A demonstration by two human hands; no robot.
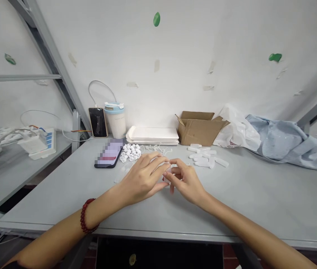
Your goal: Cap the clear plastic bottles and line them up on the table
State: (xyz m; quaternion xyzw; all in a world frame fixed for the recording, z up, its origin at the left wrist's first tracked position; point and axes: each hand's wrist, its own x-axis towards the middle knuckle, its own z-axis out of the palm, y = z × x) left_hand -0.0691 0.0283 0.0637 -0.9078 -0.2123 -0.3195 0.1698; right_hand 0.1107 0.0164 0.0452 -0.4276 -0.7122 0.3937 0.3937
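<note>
My left hand (147, 177) is over the middle of the grey table (203, 220), its fingers bent around the far side of a small translucent white piece (167, 175). From the right, my right hand (185, 181) pinches the same piece between thumb and fingers. The fingertips of both hands meet there and partly hide it. Just beyond my left hand are a pile of small white caps (130, 152) and some thin white strands (161, 149). Several translucent white tubes (203, 156) lie beyond my right hand.
A phone with a lit screen (110, 153) lies left of the caps. Behind stand another phone (98, 122), a cup (116, 121), stacked white sheets (154, 135) and an open cardboard box (199, 129). White plastic (236, 127) and a blue bag (287, 142) are at the right.
</note>
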